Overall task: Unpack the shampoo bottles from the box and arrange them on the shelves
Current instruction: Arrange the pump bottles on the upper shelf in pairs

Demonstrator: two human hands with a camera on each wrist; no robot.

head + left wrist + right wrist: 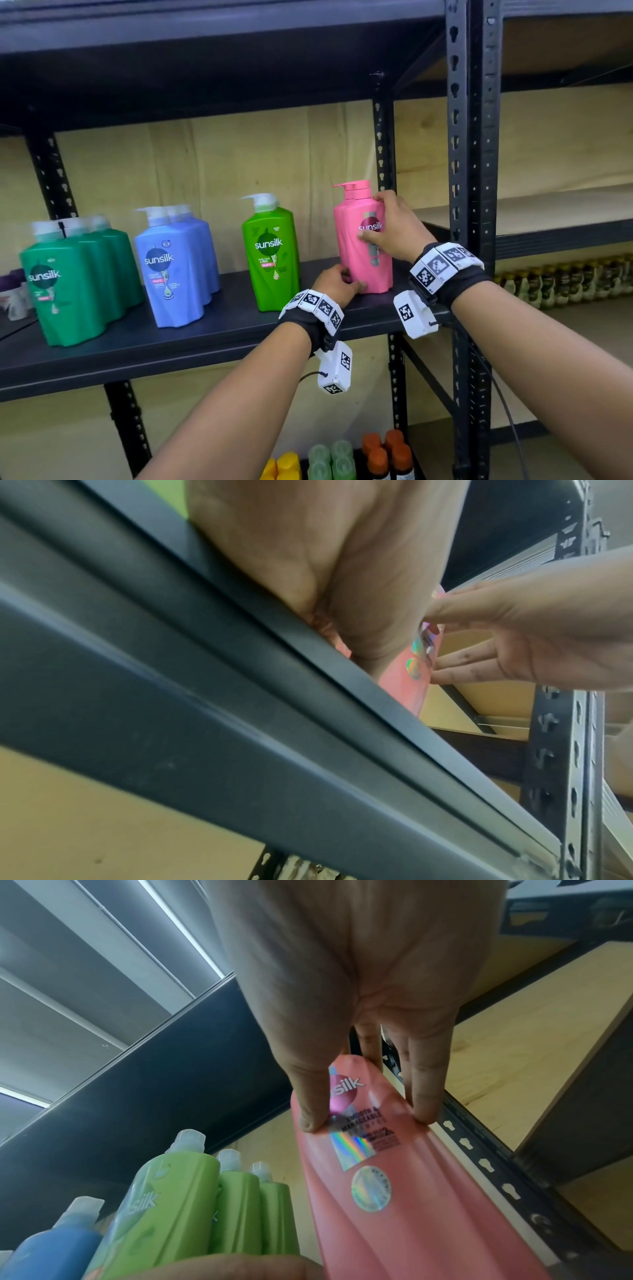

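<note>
A pink shampoo pack [352, 260] with two pump tops stands upright at the right end of the black shelf [205, 329]. My right hand [371, 217] grips its upper part, thumb on the front label and fingers round the right edge. The right wrist view shows this pinch of my right hand [368, 1118] on the pink pack [394, 1218]. My left hand [351, 278] holds the base at the front left corner. In the left wrist view the shelf's front rail [240, 696] hides most of the pink pack [407, 693].
Left of the pink pack stand a light green bottle [270, 253], a blue pack [174, 263] and a dark green pack [72, 281]. A perforated post [385, 154] stands right behind the pink pack. Small bottles [342, 455] fill the shelf below.
</note>
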